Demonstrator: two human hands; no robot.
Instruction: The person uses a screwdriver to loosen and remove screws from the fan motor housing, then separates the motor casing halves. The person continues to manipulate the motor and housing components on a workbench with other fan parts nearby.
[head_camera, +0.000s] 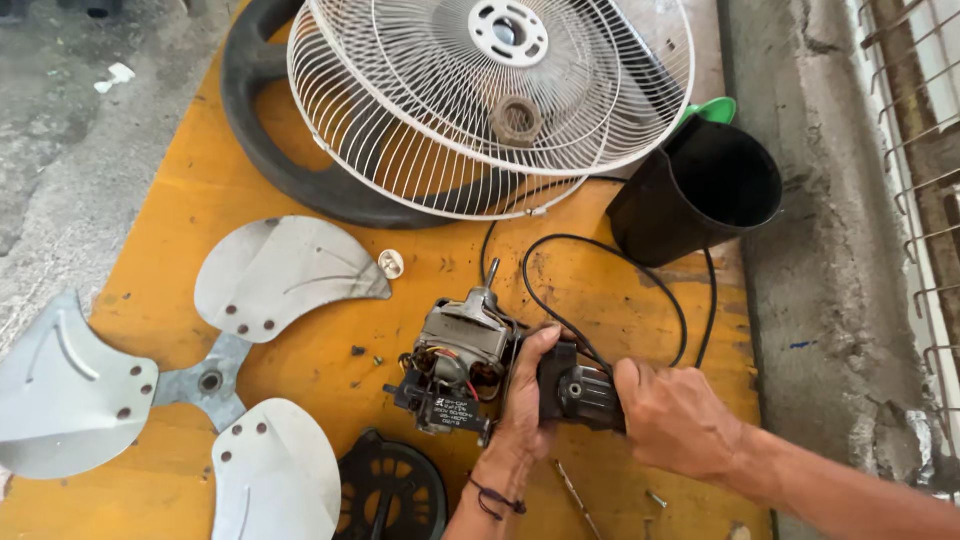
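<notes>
Two hands are at work, the left hand (525, 395) and the right hand (672, 418), on one fan motor (455, 365) with one black neck piece (580, 395) joined to it. Around them lie one metal fan blade (215, 380) (three paddles on a single hub), two white wire fan guards (490, 100), one black cup (700, 190), one black round cover (390, 490) and one small white cap (390, 263). At least two loose screws (655, 497) show on the one yellow board (180, 200).

Your left hand (527, 395) covers the motor's (455, 365) rear; the black part (585, 395) under your right hand (672, 420) stays half hidden; the frame crops the fan guard (480, 100).
</notes>
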